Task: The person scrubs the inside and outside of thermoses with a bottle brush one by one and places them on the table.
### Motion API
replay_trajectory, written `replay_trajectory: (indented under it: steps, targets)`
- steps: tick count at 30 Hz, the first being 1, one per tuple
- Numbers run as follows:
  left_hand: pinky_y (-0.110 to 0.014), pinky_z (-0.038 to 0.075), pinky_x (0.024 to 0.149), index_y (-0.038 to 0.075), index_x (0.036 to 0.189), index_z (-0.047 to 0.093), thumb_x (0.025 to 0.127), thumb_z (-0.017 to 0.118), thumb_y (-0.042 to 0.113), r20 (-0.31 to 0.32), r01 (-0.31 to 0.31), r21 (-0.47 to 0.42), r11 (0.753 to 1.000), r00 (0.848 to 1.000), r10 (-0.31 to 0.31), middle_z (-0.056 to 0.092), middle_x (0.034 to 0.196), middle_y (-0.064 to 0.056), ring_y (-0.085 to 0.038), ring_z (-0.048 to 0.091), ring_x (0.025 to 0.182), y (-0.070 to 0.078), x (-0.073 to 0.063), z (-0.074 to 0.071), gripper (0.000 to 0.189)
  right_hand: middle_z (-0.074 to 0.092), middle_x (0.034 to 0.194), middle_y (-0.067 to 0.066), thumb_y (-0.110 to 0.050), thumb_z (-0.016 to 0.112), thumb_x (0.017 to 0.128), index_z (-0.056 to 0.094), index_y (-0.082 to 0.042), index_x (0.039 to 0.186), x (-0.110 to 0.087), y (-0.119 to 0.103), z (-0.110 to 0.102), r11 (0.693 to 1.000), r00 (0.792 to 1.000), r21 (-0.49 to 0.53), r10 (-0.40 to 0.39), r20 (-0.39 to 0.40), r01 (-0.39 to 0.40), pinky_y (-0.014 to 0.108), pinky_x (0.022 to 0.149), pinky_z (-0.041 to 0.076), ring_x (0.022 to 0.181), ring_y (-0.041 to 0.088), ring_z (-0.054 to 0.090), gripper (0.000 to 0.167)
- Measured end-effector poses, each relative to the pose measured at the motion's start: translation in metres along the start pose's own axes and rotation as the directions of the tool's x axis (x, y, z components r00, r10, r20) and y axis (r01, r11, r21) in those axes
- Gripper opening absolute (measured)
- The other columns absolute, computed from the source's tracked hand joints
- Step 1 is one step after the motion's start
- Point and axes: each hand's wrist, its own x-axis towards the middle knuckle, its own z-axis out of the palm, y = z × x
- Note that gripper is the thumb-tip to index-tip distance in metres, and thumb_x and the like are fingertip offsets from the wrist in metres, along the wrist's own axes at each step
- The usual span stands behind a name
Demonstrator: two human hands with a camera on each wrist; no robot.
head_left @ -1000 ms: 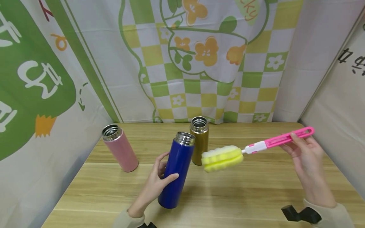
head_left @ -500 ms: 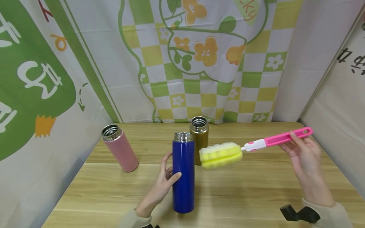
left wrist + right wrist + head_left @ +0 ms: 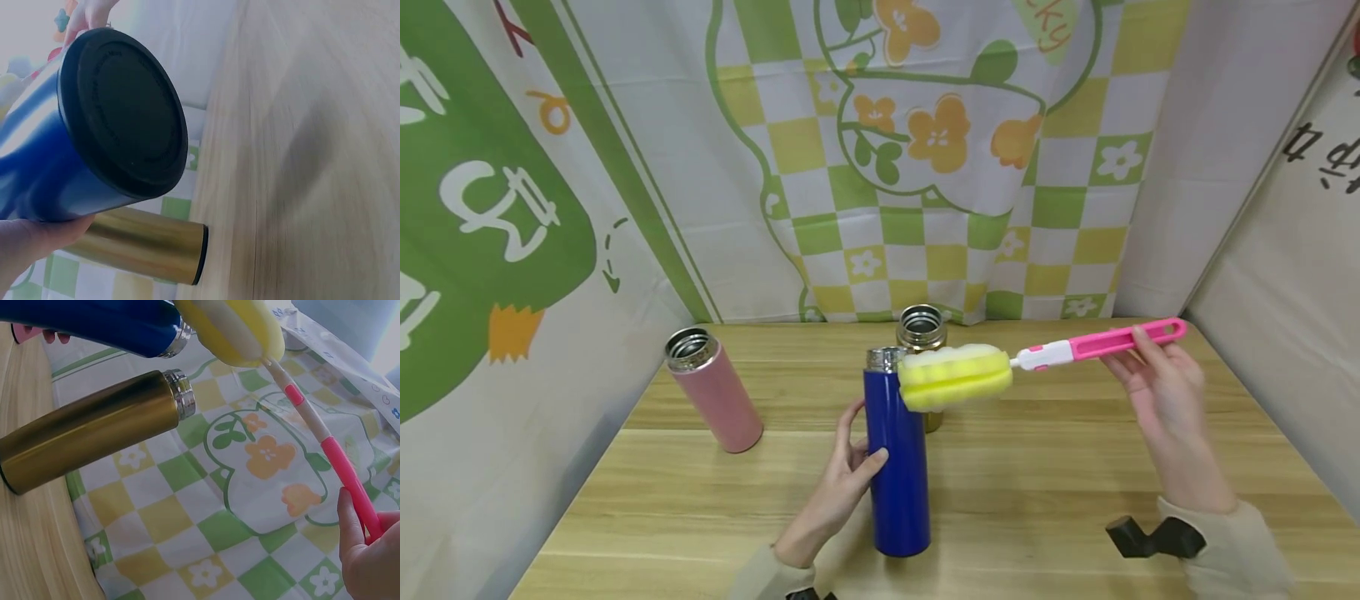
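My left hand point(image 3: 838, 492) grips the middle of a dark blue vacuum flask point(image 3: 901, 487), thumb on the near side. Its black base point(image 3: 128, 115) shows in the left wrist view, raised off the table. The steel mouth point(image 3: 883, 359) has no lid and leans slightly left. A bottle brush point(image 3: 1052, 353) lies across my right hand point(image 3: 1168, 408), its pink handle pinched between thumb and fingers. The yellow-and-white sponge head point(image 3: 957, 377) points left and overlaps the right side of the blue flask's mouth in the head view. In the right wrist view the sponge point(image 3: 240, 331) is just beyond that mouth.
Behind the blue flask, a gold flask point(image 3: 94, 428) stands upright and lidless, partly hidden in the head view. A lidless pink flask point(image 3: 718, 398) stands at left. Printed cloth point(image 3: 925, 225) hangs along the back of the wooden table point(image 3: 1037, 508); fabric walls rise on both sides.
The blue flask has shifted right and swung from a rightward lean, through upright, to a slight leftward lean. The brush has moved left and up, bringing its sponge against the flask's outline.
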Motion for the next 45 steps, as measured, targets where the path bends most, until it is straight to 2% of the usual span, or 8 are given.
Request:
replay_trajectory:
  steps: [3,7,14,26,32,39,45]
  targets:
    - [-0.037,0.043,0.085,0.023,0.135,0.002,0.092,0.043,0.004,0.032,-0.034,-0.045,0.998,0.999,0.035,0.049,0.119,-0.011,-0.019,0.054,0.104,-0.002,0.001,0.001,0.062,0.057,0.085,0.018,0.007,0.047,0.086,0.050,0.007,0.086,0.003,0.003,0.005,1.000,1.000,0.012,0.000,-0.012,0.000,0.038,0.079,0.047,0.080,0.030,0.062,0.002]
    - [-0.034,0.044,0.084,0.026,0.134,0.006,0.092,0.042,0.005,0.043,-0.038,-0.074,0.996,0.998,0.042,0.054,0.113,-0.003,-0.017,0.055,0.102,-0.002,0.003,0.002,0.060,0.058,0.084,0.019,0.007,0.048,0.086,0.050,0.008,0.085,0.006,0.008,0.009,1.000,1.000,0.005,-0.007,-0.020,0.007,0.038,0.077,0.048,0.078,0.030,0.062,0.002]
    - [-0.032,0.045,0.082,0.024,0.135,0.006,0.092,0.042,0.004,0.053,-0.050,-0.097,0.994,0.997,0.055,0.057,0.109,-0.002,-0.015,0.056,0.099,0.001,0.005,0.004,0.059,0.056,0.090,0.016,0.004,0.051,0.085,0.049,0.005,0.089,0.005,0.012,0.008,0.998,1.000,-0.058,0.006,-0.027,-0.008,0.034,0.079,0.047,0.082,0.027,0.062,0.005]
    - [-0.032,0.045,0.083,0.016,0.136,0.000,0.092,0.043,0.005,0.003,-0.032,-0.115,0.993,0.999,0.033,0.058,0.106,-0.002,-0.016,0.057,0.098,0.006,0.008,0.003,0.062,0.060,0.087,0.015,0.004,0.054,0.083,0.054,0.004,0.091,0.000,0.013,0.003,0.977,1.000,-0.211,0.013,0.007,-0.011,0.031,0.075,0.049,0.079,0.023,0.063,0.008]
    - [-0.035,0.045,0.082,0.016,0.135,0.000,0.091,0.045,0.005,-0.021,-0.028,-0.105,0.994,0.999,0.026,0.056,0.108,-0.007,-0.017,0.057,0.096,0.008,0.011,0.001,0.064,0.061,0.086,0.014,0.002,0.054,0.084,0.054,0.004,0.092,-0.001,0.013,0.003,0.943,0.997,-0.333,0.039,0.069,-0.014,0.030,0.073,0.049,0.079,0.022,0.063,0.009]
    - [-0.037,0.044,0.085,0.015,0.136,-0.002,0.090,0.045,0.003,-0.054,-0.029,-0.097,0.995,0.998,0.024,0.047,0.118,-0.023,-0.019,0.056,0.101,0.009,0.014,0.001,0.068,0.064,0.082,0.013,0.002,0.051,0.086,0.055,0.003,0.092,-0.002,0.018,0.005,0.890,0.983,-0.456,0.089,0.162,-0.005,0.030,0.071,0.050,0.076,0.021,0.065,0.007]
    - [-0.037,0.044,0.085,0.015,0.137,-0.002,0.089,0.047,0.004,-0.046,-0.048,-0.089,0.995,0.998,0.044,0.048,0.117,-0.022,-0.020,0.055,0.101,0.015,0.016,0.001,0.069,0.065,0.083,0.010,0.003,0.049,0.087,0.054,-0.001,0.097,-0.005,0.028,0.007,0.818,0.967,-0.574,0.116,0.226,0.036,0.028,0.068,0.050,0.074,0.018,0.065,0.012]
